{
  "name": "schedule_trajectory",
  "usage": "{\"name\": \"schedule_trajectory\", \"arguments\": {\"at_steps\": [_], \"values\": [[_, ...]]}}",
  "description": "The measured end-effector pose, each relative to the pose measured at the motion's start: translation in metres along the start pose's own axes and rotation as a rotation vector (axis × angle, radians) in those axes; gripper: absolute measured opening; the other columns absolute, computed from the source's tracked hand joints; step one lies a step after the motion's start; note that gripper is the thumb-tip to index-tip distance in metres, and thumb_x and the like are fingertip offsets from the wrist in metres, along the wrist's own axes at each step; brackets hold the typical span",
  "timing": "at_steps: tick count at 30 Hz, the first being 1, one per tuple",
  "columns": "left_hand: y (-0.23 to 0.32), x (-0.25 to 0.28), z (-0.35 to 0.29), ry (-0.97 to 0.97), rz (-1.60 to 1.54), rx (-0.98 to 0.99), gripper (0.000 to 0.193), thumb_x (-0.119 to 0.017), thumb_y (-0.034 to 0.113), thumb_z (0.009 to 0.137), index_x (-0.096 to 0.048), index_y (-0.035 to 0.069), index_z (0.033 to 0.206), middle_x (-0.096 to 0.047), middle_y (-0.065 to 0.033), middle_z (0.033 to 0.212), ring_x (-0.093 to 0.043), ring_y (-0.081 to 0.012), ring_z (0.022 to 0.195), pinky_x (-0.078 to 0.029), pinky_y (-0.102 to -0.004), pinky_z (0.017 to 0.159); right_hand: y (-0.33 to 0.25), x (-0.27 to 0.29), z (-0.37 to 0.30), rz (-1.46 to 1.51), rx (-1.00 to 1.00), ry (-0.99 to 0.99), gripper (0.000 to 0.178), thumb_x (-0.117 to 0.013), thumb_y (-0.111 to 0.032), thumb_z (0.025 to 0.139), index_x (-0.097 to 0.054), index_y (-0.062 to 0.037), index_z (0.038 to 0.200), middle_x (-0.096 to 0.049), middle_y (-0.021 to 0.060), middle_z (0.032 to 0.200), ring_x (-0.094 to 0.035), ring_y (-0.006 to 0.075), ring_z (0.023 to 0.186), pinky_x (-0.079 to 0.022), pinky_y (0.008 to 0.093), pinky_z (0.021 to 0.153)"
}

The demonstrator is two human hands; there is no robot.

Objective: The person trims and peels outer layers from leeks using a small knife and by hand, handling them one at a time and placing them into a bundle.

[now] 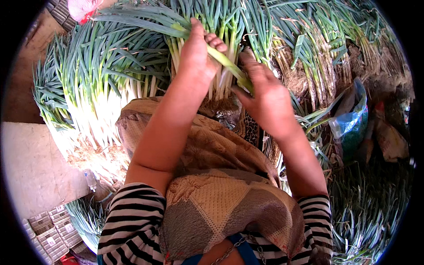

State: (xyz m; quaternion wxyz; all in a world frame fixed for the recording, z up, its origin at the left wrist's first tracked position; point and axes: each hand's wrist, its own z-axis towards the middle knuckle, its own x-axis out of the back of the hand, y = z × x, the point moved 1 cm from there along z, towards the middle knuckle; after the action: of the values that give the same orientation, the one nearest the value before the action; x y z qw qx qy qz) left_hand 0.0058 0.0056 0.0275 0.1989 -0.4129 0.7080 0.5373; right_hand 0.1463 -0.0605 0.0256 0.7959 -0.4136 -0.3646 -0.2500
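Observation:
My left hand [198, 55] is closed around a long spring onion [226, 63], whose green leaves fan out to the upper left. The stalk's pale lower end slants down toward my right hand [270, 97]. My right thumb and fingers are spread on either side of that end; slight blur hides whether they touch it. Right behind both hands stand upright spring onions [227, 33] in dense bunches.
Bundled spring onions [104, 84] with pale stems and roots stand at left. More rooty bunches [311, 70] line the far right. A blue plastic bag [351, 119] lies at right, above dark green leaves [369, 207]. Crates [55, 232] sit lower left; brown patterned cloth [216, 145] covers my lap.

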Motion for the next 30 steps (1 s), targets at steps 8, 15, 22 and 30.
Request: {"name": "schedule_trajectory", "arguments": {"at_steps": [8, 15, 22, 30], "values": [[0.010, 0.017, -0.003, 0.091, -0.069, -0.062, 0.033, -0.043, 0.034, 0.088, -0.033, 0.005, 0.075, -0.031, -0.0018, 0.064, -0.031, -0.0115, 0.053, -0.037, -0.0241, 0.045, 0.022, -0.031, 0.000, 0.651, 0.072, 0.324, 0.004, -0.061, 0.001, 0.074, -0.059, -0.0024, 0.074, -0.063, 0.0070, 0.079, -0.060, 0.0169, 0.071, -0.050, 0.0288, 0.065], [0.035, 0.028, 0.020, 0.178, -0.175, -0.158, 0.037, -0.042, 0.037, 0.088, -0.030, 0.007, 0.069, -0.031, 0.0003, 0.058, -0.030, -0.0102, 0.047, -0.036, -0.0233, 0.040, 0.084, 0.026, -0.044, 1.746, -0.549, 0.436, 0.012, -0.049, -0.021, 0.087, -0.050, -0.0105, 0.082, -0.048, -0.0010, 0.063, -0.047, 0.0088, 0.054, -0.047, 0.0261, 0.051], [0.087, 0.075, 0.045, -0.137, -0.351, -0.165, 0.042, -0.042, 0.044, 0.087, -0.032, 0.012, 0.062, -0.028, 0.0041, 0.051, -0.027, -0.0079, 0.043, -0.026, -0.0198, 0.034, 0.201, 0.135, -0.184, 0.505, -1.119, 0.968, 0.022, -0.051, -0.029, 0.086, -0.052, -0.0080, 0.089, -0.049, 0.0011, 0.073, -0.042, 0.0094, 0.057, -0.034, 0.0231, 0.048], [0.066, 0.043, 0.031, -0.649, -0.363, 0.053, 0.048, -0.041, 0.040, 0.088, -0.032, 0.010, 0.051, -0.029, 0.0017, 0.046, -0.031, -0.0086, 0.040, -0.028, -0.0178, 0.028, 0.077, 0.062, -0.102, 0.013, -0.195, 0.078, 0.058, -0.070, -0.018, 0.070, -0.043, 0.0043, 0.116, -0.052, 0.0186, 0.109, -0.050, 0.0281, 0.103, -0.040, 0.0356, 0.090]]}}
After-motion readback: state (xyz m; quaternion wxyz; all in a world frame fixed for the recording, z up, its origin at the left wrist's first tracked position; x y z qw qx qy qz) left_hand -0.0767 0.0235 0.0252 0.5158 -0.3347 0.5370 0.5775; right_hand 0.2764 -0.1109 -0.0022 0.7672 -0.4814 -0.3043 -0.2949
